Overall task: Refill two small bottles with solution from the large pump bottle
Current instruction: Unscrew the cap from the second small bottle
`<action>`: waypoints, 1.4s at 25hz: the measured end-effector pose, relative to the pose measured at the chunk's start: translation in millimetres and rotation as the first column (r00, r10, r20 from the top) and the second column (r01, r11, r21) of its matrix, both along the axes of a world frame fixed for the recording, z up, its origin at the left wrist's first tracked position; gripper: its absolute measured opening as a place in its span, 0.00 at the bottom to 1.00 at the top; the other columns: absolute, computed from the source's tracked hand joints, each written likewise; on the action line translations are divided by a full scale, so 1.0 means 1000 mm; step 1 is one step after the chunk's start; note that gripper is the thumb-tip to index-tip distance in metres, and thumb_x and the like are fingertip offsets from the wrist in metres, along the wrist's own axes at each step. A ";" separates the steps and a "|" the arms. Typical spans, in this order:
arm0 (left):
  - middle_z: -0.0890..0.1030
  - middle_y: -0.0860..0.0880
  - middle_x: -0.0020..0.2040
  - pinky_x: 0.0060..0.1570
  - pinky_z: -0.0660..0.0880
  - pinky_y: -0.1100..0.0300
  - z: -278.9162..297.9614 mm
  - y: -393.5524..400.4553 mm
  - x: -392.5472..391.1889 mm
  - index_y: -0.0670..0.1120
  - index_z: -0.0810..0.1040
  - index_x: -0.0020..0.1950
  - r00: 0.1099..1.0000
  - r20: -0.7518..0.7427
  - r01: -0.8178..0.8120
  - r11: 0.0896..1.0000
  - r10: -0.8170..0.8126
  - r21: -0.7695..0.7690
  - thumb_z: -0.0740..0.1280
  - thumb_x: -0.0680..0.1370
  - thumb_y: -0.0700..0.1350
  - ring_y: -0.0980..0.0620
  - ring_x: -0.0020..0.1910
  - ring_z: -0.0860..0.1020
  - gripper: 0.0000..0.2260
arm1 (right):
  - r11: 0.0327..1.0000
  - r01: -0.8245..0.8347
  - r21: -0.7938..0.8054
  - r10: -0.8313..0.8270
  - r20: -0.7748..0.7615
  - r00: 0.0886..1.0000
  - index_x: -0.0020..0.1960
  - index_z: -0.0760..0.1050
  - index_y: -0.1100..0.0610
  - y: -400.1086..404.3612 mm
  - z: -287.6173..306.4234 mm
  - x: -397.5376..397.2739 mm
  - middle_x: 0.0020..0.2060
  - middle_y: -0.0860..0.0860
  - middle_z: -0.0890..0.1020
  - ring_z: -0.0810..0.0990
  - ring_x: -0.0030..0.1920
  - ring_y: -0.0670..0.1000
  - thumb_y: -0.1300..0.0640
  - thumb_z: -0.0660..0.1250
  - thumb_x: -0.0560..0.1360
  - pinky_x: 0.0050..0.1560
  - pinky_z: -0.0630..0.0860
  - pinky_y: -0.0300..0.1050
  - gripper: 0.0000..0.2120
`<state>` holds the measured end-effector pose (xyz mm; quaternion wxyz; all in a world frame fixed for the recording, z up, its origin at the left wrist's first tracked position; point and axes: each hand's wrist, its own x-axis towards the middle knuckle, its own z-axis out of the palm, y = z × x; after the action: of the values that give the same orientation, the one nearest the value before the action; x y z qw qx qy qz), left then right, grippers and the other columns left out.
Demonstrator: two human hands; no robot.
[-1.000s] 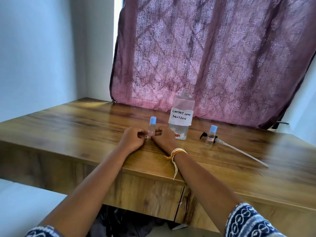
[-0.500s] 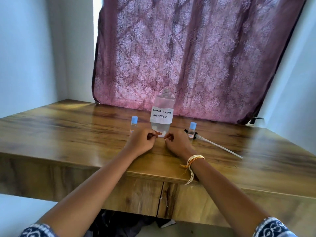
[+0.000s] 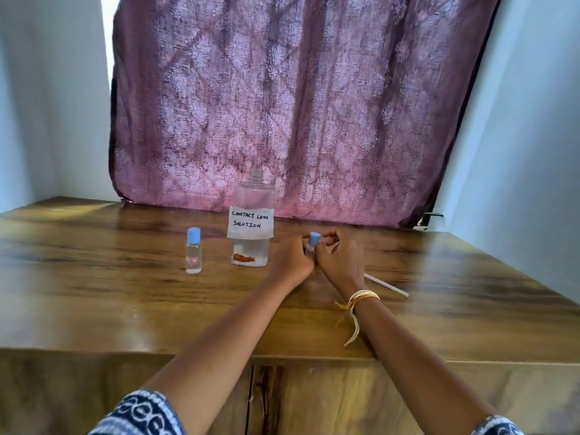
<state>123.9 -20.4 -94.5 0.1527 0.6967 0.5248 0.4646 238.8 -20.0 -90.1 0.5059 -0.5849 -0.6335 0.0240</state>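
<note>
1. Head view, hands: both hands had moved across from the left small bottle (image 3: pixel 193 254) to the right small bottle (image 3: pixel 312 246). I had my left hand (image 3: pixel 290 257) wrapped closed around its body and my right hand (image 3: pixel 340 257) curled shut beside its blue cap (image 3: pixel 314 239); the body was mostly hidden, so I could not be sure the right fingers (image 3: pixel 326 243) actually pinched the cap.
2. Head view, tabletop (image 3: pixel 94 293): the left small bottle stood upright and capped, apart from my hands. The large bottle (image 3: pixel 253 221), labelled contact lens solution, stood between the two small ones with its neck open; the pump tube (image 3: pixel 387 285) lay behind my right wrist.
3. Meaning: I judged that the first bottle was finished with for now, and that opening or closing the second one was the step in hand.
</note>
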 end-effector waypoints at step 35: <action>0.85 0.48 0.47 0.49 0.78 0.56 -0.016 0.004 -0.017 0.47 0.83 0.54 0.939 0.239 0.304 0.925 -0.249 -0.230 0.75 0.71 0.44 0.50 0.49 0.82 0.13 | 0.899 -0.436 -0.037 0.387 -0.397 0.832 0.55 0.80 0.60 -0.013 -0.006 0.004 0.37 0.55 0.84 0.79 0.34 0.43 0.62 0.73 0.71 0.37 0.79 0.41 0.13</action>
<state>107.2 -16.8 -110.0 0.3615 0.6856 0.4593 0.4340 242.5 -33.3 -95.8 0.5637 -0.4493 -0.6315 0.2855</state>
